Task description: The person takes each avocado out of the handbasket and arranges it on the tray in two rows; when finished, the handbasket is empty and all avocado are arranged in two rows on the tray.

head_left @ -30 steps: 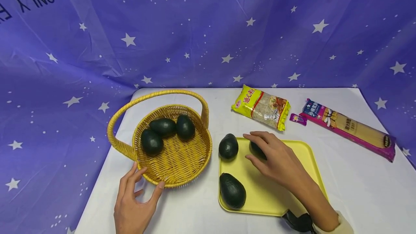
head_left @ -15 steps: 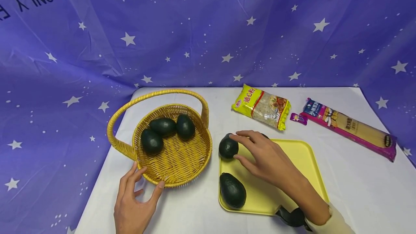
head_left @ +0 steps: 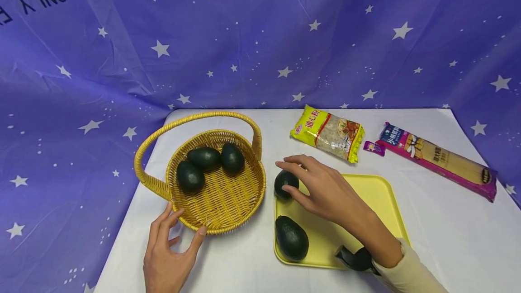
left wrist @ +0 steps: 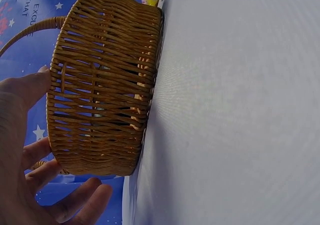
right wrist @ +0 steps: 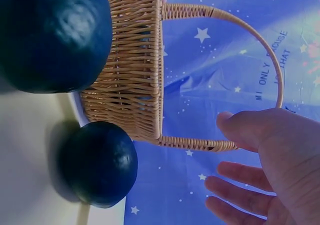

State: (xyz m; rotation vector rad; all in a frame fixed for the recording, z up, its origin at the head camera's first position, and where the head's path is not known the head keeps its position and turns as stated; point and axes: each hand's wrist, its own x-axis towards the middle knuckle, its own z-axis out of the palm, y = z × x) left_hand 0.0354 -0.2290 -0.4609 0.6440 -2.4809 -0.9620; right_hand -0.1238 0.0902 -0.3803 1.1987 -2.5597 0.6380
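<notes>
Left hand [head_left: 168, 254]: fingers spread, touching rim of wicker basket [head_left: 232, 202].
Right hand [head_left: 325, 189]: fingers spread, above far avocado [head_left: 291, 180] (gap in wrist view).
Far avocado: far left corner of yellow tray [head_left: 372, 193].
Near avocado [head_left: 292, 238]: tray's near left corner.
In basket: three avocados [head_left: 204, 158].

Wicker basket [head_left: 228, 200]: upright, three dark-green avocados [head_left: 203, 159] within.
Far avocado [head_left: 287, 179]: at yellow tray [head_left: 321, 243]'s corner, partly hidden.
Near avocado [head_left: 291, 238]: on its side, tray's left edge.
</notes>
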